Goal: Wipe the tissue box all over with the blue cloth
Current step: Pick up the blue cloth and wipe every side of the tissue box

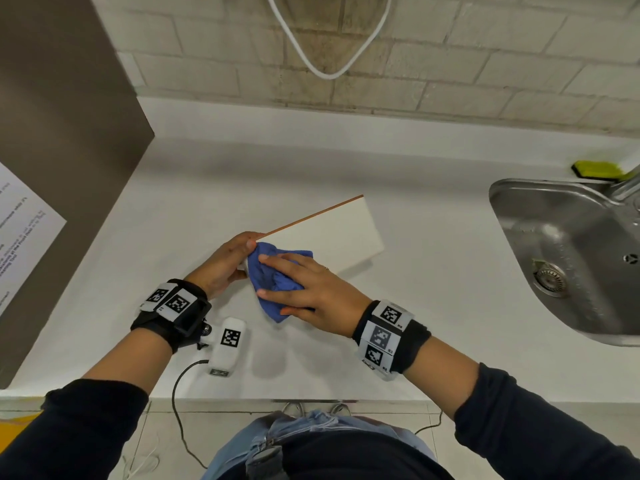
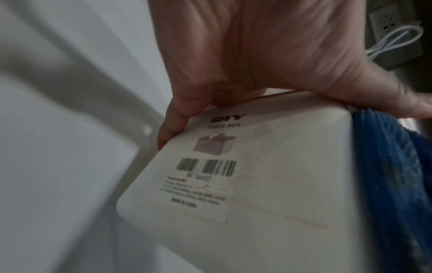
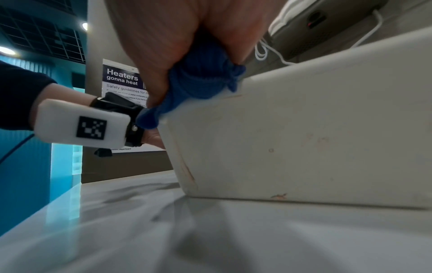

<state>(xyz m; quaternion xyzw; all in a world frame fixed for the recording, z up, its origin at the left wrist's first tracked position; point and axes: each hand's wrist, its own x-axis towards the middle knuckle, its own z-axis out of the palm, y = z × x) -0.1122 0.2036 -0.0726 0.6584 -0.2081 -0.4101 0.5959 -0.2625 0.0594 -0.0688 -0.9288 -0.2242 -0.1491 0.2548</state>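
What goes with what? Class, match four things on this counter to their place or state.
Things:
1. blue cloth
2. tissue box
3. green sponge
4. white cable

Places or states:
A. behind the sink
B. hanging in a loop on the brick wall
C. bunched under the right hand
D. steadied at its near end by the left hand

Pairs: 1-C, 2-D, 3-A, 4-B

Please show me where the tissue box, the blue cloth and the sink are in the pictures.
tissue box (image 1: 332, 230): head view, on its broad white face.
blue cloth (image 1: 273, 282): head view, on the bunched middle.
sink (image 1: 519, 192): head view, on its steel rim.
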